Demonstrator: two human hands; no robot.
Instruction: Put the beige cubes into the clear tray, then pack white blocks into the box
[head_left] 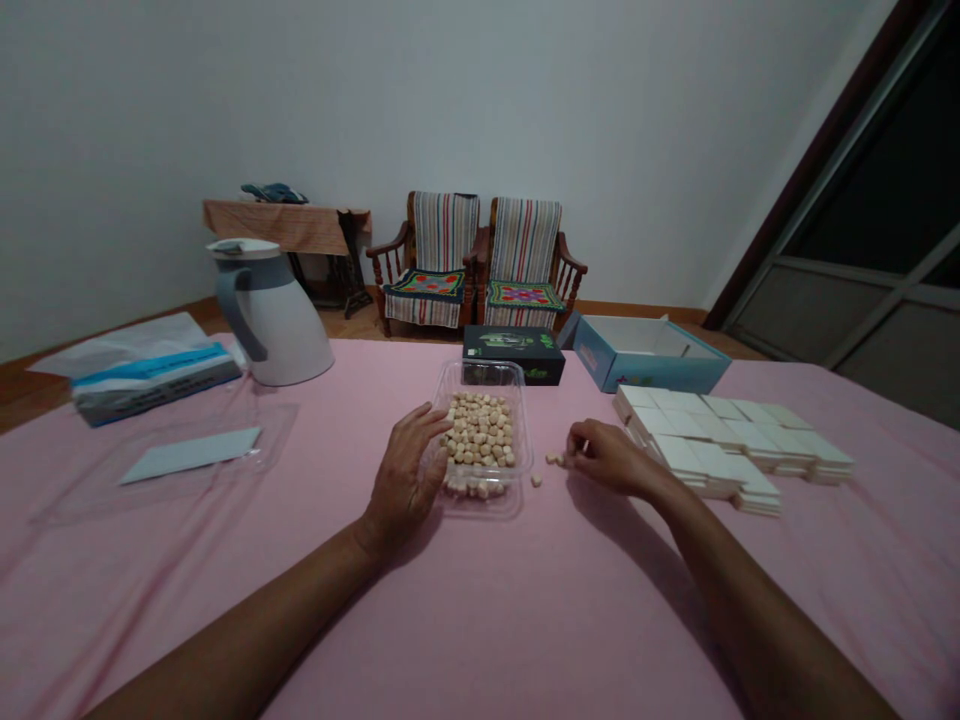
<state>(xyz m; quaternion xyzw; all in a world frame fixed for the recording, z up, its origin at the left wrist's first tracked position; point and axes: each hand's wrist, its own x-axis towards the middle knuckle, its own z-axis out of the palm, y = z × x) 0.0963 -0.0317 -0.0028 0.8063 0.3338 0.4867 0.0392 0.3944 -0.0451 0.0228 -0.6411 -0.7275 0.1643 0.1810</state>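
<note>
In front of me stands a transparent plastic box (525,400) filled with many small, pale, rounded pieces (480,430), wood-like in colour. My left hand (409,475) lies along the box's left side, its fingers stretched out and the thumb at the near left wall. To the right of the box, a few loose pale pieces (536,481) rest on the pink cloth. My right hand (600,457) is down beside them, thumb and fingers curled together in a pinch. Whatever is between those fingertips is hidden.
Stacks of pale square tiles (712,430) lie at right, before an open blue box (652,375). A black box (517,350) sits behind the plastic box. At left are a white jug (281,320), a tissue pack (157,380) and a flat plastic lid (277,430) with a white card (191,455).
</note>
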